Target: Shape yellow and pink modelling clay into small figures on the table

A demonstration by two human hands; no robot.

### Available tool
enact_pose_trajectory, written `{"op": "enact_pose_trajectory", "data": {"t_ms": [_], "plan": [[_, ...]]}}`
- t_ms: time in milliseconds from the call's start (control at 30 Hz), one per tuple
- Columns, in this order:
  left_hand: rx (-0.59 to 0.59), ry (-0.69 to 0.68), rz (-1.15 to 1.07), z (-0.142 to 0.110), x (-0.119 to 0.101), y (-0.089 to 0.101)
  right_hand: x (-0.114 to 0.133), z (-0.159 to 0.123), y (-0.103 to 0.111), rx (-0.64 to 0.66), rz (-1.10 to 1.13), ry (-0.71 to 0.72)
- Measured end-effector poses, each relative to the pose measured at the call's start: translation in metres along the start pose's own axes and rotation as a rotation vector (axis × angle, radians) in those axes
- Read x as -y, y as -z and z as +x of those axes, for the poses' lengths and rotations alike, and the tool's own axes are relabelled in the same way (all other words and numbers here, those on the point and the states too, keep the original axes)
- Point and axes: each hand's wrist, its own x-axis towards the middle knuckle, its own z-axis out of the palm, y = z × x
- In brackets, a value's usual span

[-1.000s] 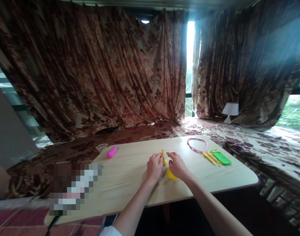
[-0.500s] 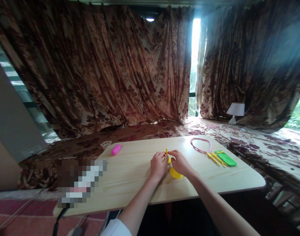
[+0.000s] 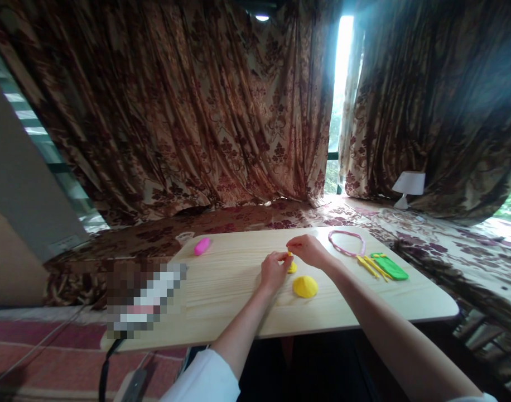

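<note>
A small yellow piece that looks like modelling clay sits on the table in front of me, with a thin upright part rising from it. My left hand is closed at its left side, fingertips against that upright part. From above and to the right, my right hand pinches the top of the same piece, hiding its tip. Nearer to me lies a yellow cone-shaped lump, touched by neither hand.
On the light wooden table, a pink lump lies far left. A pink twisted loop, yellow sticks and a green slab lie at right. A blurred-out object covers the left front. Behind stands a white lamp.
My right hand has risen slightly to the top of the yellow piece, uncovering the yellow cone. My left hand stays beside the piece. The whole view has shifted a little.
</note>
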Motion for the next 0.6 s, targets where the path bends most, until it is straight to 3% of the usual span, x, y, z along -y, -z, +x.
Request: {"op": "enact_pose_trajectory", "data": {"t_ms": [600], "plan": [[-0.052, -0.151, 0.225, -0.0023, 0.0013, -0.0034, 0.0069, -0.0003, 0.0053, 0.091, -0.162, -0.050]]}}
